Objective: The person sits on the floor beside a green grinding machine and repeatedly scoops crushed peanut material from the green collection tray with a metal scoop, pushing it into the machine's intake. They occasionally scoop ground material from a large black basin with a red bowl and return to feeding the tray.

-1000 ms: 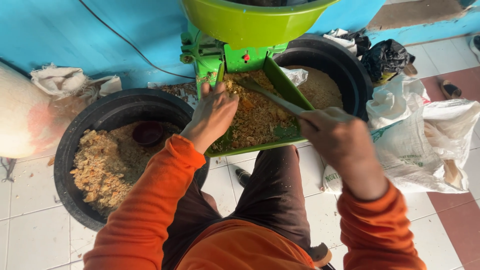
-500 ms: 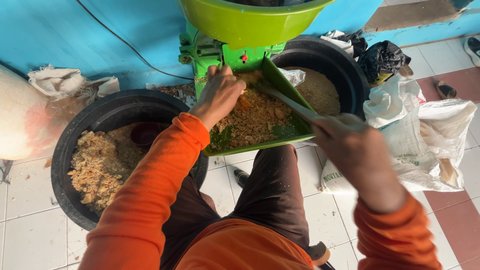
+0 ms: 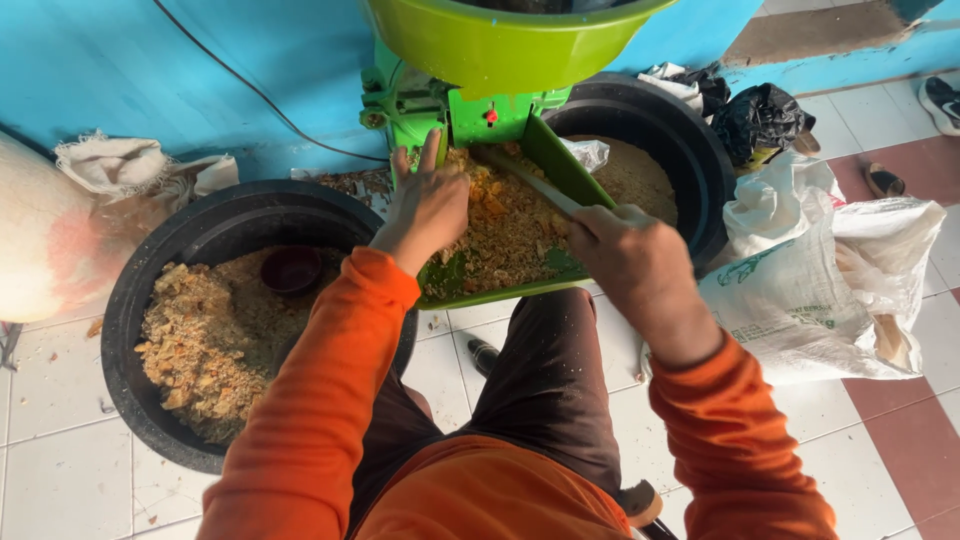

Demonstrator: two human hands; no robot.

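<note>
Sitting in the green tray (image 3: pixel 470 292) under the green machine (image 3: pixel 440 110) is a heap of crumbly brown-orange mash (image 3: pixel 505 225), filling most of the tray. Left hand (image 3: pixel 428 205) lies flat on the mash at its upper left, fingers stretched toward the machine's outlet, nothing gripped. Right hand (image 3: pixel 632 262) is fisted around the lower end of a pale stick (image 3: pixel 535 182); stick runs up-left across the mash toward the outlet.

Tray's raised right wall sits just beside the stick. Green hopper (image 3: pixel 500 40) overhangs the outlet from above, so top access is tight.

Left black tub (image 3: pixel 160 280) is part-filled with the same mash, with a small dark bowl (image 3: pixel 290 268) in it; tub rim is close to the left forearm. Right black tub (image 3: pixel 690 160) holds finer tan meal, behind the right hand. White sack (image 3: pixel 820 270) stands right of that arm, on the floor. Tiled floor (image 3: pixel 60 460) open at lower left. Blue wall (image 3: pixel 200 70) behind.
</note>
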